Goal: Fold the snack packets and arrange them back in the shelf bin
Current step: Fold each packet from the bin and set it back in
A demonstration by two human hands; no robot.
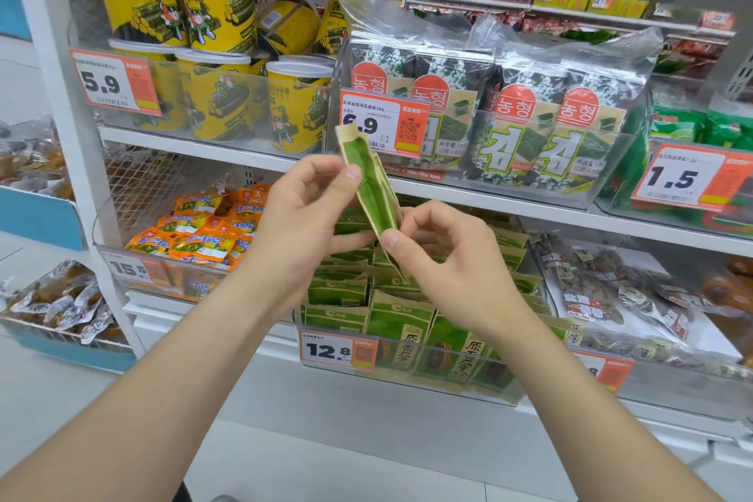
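Note:
A green and tan snack packet (pixel 368 183), folded lengthwise into a narrow strip, is held up in front of the shelves. My left hand (pixel 301 224) pinches its upper half between thumb and fingers. My right hand (pixel 444 257) pinches its lower end. Below both hands, a clear shelf bin (pixel 407 373) with a 12.8 price tag holds several matching green packets (pixel 401 322) standing in rows.
Left of the bin lie orange snack packets (pixel 195 232) in a bin tagged 15. Right of it sit clear bags of dark snacks (pixel 603 289). The shelf above carries yellow tubs (pixel 216 94) and seaweed packs (pixel 529 126) in clear bins.

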